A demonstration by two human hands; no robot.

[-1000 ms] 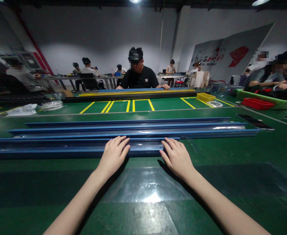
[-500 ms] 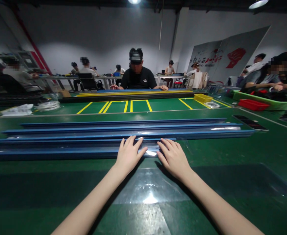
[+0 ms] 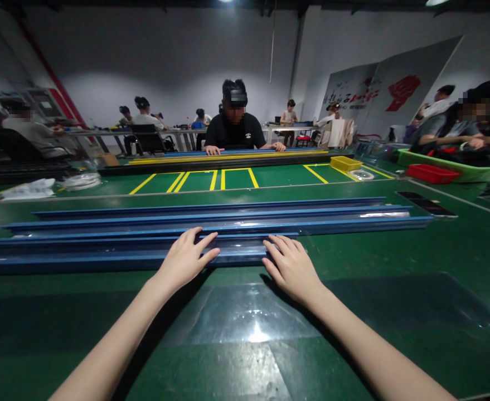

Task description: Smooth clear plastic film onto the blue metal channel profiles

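My left hand (image 3: 188,255) rests on the nearest blue channel strip (image 3: 77,259), fingers spread, with the thumb by the front edge and the fingertips at the back edge. To its right, my right hand (image 3: 291,264) lies over the same strip near its right end, fingers also apart. Between the two hands the strip's trough looks glossy; whether film lies in it I cannot tell. Behind it lie more long blue strips (image 3: 332,225), side by side. In front, under my forearms, a clear plastic sheet (image 3: 245,323) is spread across the green table.
A phone (image 3: 426,204) lies right of the strips. Farther off are a yellow tray (image 3: 345,163), a red tray (image 3: 432,173) and a green bin (image 3: 485,170). Across the table sits a co-worker (image 3: 236,131) behind yellow and black strips (image 3: 228,160). White bundled material (image 3: 31,188) lies left.
My left hand has slid left along the near strip, widening the gap between my hands. My right hand has barely moved. The co-worker's hand at left has come down onto the strips.
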